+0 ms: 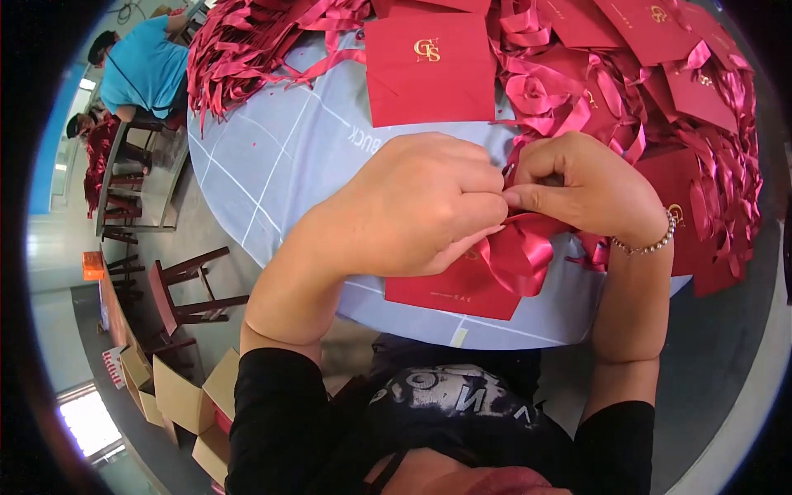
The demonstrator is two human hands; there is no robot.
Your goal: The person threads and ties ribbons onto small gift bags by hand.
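Note:
My left hand (437, 202) and my right hand (577, 181) meet over a red gift bag (450, 293) that lies on the table near its front edge. Both hands are closed, fingertips pinching a pink-red ribbon (520, 252) at the bag's top edge. Part of the ribbon hangs in a loop below the fingers. My left hand covers much of the bag. Just beyond my hands, another red bag with gold letters (429, 70) lies flat. A beaded bracelet (652, 239) circles my right wrist.
Piles of red bags with ribbons (610, 91) cover the table's right and far sides. A pale blue tablecloth (272, 157) with white lines lies beneath. To the left are a wooden stool (169, 297), open cardboard boxes (186, 400) and a person in a blue shirt (144, 70).

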